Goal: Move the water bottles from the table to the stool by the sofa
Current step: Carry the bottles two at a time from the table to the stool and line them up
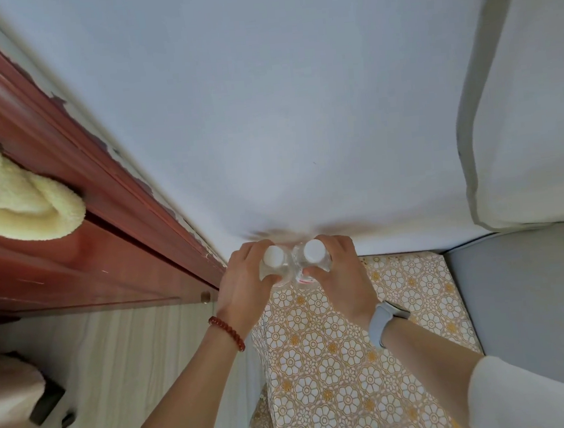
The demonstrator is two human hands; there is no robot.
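Observation:
Two clear water bottles with white caps stand upright side by side at the far end of the stool (355, 361), which is covered by a yellow and white flower-pattern cloth. My left hand (242, 285) wraps around the left bottle (273, 259). My right hand (340, 273) wraps around the right bottle (314, 252). The two bottles touch each other. Whether their bases rest on the cloth is hidden by my hands. A red bead bracelet is on my left wrist and a watch on my right.
A white wall (265, 113) rises right behind the bottles. The grey sofa (533, 294) with a white cushion (532, 123) borders the stool on the right. A reddish wooden door frame (68, 205) with a cream fleece cloth (16, 196) and pale wood floor (133, 363) lie on the left.

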